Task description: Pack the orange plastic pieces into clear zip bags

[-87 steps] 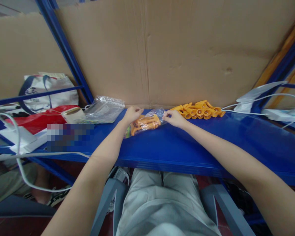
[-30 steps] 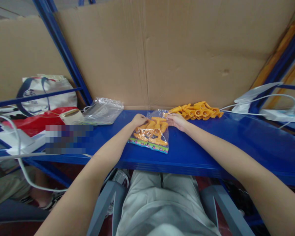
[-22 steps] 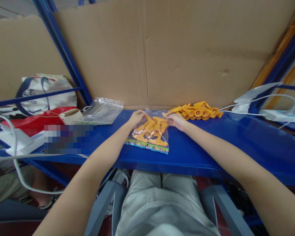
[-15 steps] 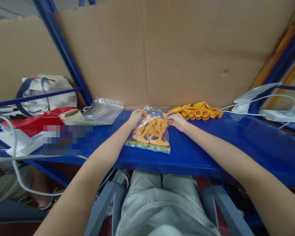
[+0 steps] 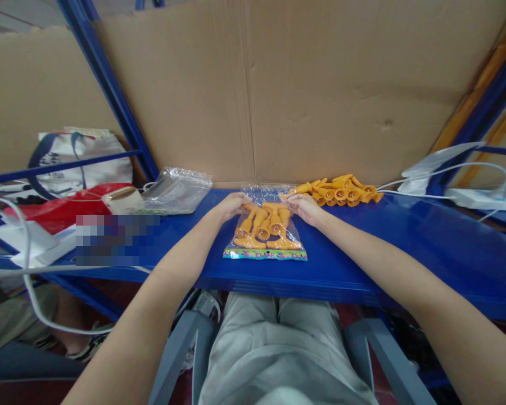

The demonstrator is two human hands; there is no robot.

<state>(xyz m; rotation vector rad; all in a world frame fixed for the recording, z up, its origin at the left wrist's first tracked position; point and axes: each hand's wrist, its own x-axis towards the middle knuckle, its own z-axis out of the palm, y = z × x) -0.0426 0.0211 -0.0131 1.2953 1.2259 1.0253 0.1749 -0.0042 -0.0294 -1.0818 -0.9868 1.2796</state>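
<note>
Brown cardboard [image 5: 253,112] stands behind a shiny blue surface [image 5: 362,247]. On it, a crinkly clear bag [image 5: 265,255] holds orange, hollow-ended pieces [image 5: 263,226]. The left hand [image 5: 233,205] and right hand [image 5: 306,209] pinch its sides with their fingers. An orange pile [image 5: 347,192] sits right of the bag.

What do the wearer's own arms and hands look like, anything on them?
Both the left hand and right hand are ungloved. The left forearm and right forearm are bare, with no sleeves in view. I see no watch, bracelet, cable or marking.
</note>
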